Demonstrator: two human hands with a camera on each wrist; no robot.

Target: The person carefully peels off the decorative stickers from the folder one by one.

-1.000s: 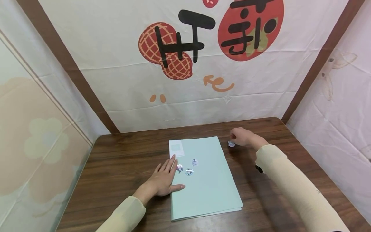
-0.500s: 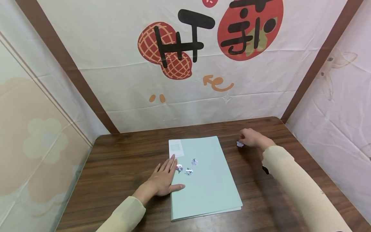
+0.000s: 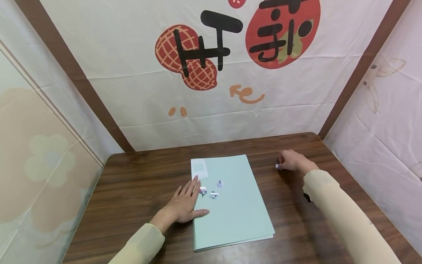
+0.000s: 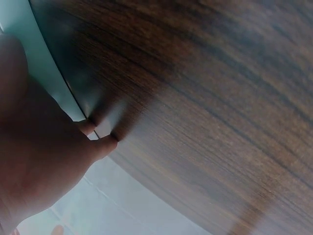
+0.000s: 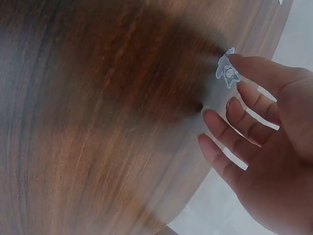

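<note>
A mint-green folder [image 3: 235, 212] lies on the table, with a white label at its upper left and several small shiny stickers [image 3: 220, 183] on its cover. My left hand [image 3: 184, 203] rests spread across the folder's left edge, thumb and fingertips on the cover. The left wrist view shows two of its fingertips touching the table beside the folder. To the folder's right, my right hand [image 3: 292, 161] pinches a small purplish cartoon sticker [image 5: 227, 71] by its edge, thumb over it, just above the wood. The other right fingers are loosely bent.
The dark wooden table [image 3: 138, 183] has a white printed cloth [image 3: 148, 124] hanging behind it and more cloth at both sides. A tiny pale piece [image 5: 280, 2] shows at the top of the right wrist view.
My right hand has moved to the right, away from the folder, carrying the sticker, which has turned in its fingers. The left hand and folder stay in place.
</note>
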